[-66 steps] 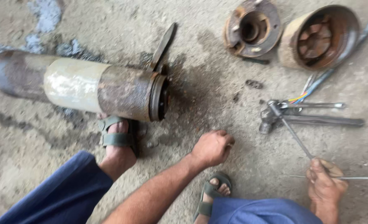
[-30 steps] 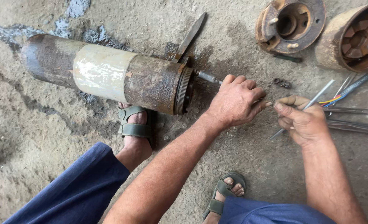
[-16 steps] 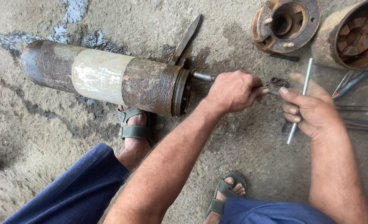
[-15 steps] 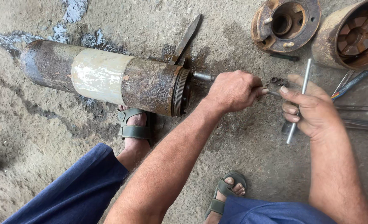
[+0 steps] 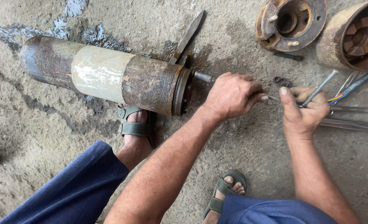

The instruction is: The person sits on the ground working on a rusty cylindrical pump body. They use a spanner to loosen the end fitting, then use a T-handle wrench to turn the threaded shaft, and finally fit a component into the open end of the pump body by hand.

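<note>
The left hand [image 5: 233, 96] lay curled just right of the rusty steel cylinder [image 5: 109, 76] with its pale painted band, fingers pinched together on a thin metal rod [image 5: 272, 98]. The right hand [image 5: 302, 110], near right, gripped a slim silver bar [image 5: 320, 86].

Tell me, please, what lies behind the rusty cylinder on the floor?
Behind the cylinder, a flat metal bar lies slanted on the concrete, its lower end hidden by the cylinder's rim. Wet patches show farther back. Anything close against the cylinder's far side is covered.
</note>
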